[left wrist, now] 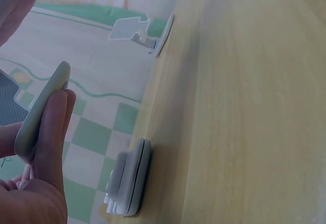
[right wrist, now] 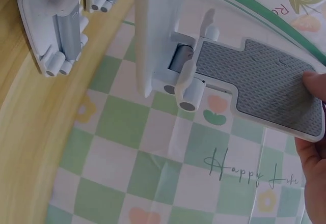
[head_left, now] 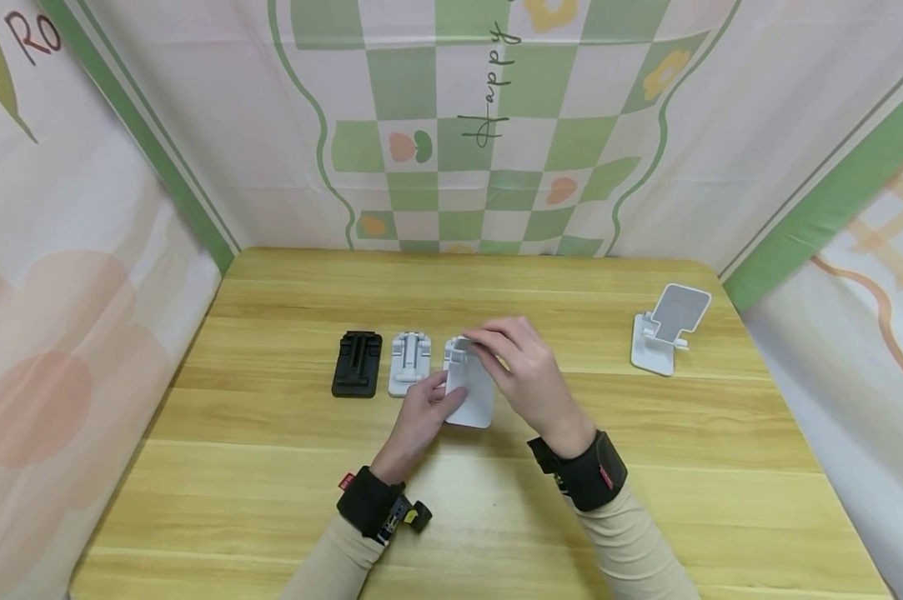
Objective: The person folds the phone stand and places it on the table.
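Note:
Between both hands is a white phone stand (head_left: 475, 396), held over the table and partly unfolded. My left hand (head_left: 418, 421) grips its flat base (right wrist: 153, 35) by the edge, thumb on one face and fingers on the other. With thumb and fingers, my right hand (head_left: 529, 379) pinches the far end of the grey-padded plate (right wrist: 260, 89). In the right wrist view this plate stands out from the base at the hinge. A folded white phone stand (head_left: 410, 360) lies just left of the held one, and a folded black phone stand (head_left: 357, 364) beside it.
An unfolded white phone stand (head_left: 679, 321) stands on the right part of the wooden table (head_left: 271, 483). Printed cloth (head_left: 413, 83) hangs behind the table's back edge and along both sides.

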The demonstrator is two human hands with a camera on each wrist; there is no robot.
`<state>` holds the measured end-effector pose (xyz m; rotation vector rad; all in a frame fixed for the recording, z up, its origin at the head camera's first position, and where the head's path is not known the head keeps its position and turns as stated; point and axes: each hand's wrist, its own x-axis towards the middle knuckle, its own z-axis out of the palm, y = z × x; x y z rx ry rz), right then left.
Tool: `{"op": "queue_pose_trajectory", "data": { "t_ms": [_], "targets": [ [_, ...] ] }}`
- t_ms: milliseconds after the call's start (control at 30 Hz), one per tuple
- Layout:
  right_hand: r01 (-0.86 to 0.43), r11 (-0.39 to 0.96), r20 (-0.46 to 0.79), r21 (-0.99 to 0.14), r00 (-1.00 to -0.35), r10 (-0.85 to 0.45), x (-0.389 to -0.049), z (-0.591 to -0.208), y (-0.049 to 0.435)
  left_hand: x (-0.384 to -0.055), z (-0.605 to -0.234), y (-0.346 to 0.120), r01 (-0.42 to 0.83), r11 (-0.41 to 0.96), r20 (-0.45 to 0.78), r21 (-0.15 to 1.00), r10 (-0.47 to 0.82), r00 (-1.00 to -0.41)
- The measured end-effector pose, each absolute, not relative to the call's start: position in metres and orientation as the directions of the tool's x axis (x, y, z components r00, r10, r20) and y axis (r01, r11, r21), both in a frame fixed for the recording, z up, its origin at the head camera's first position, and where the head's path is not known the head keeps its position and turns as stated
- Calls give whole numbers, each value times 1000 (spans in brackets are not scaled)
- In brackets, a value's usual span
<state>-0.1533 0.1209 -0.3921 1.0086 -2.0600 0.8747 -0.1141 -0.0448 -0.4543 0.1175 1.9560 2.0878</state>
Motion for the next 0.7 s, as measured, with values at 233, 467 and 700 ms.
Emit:
{"op": "queue_pose_trajectory", "data": {
  "t_ms": [233,467,700],
  "targets": [
    [-848,481,816,-222,-432,-384,-151,-393,120,-114,-454,-45,-146,-17,-139,989,221,-965],
    [-850,492,815,-189,-415,-404,-147,-392,120,-115,-454,-45,-149,-33,-138,988,226,-964],
    [-848,506,819,-155,-397,-414,-144,-393,121,-115,-456,-44,-143,-37,-131,989,233,-964]
  ]
}}
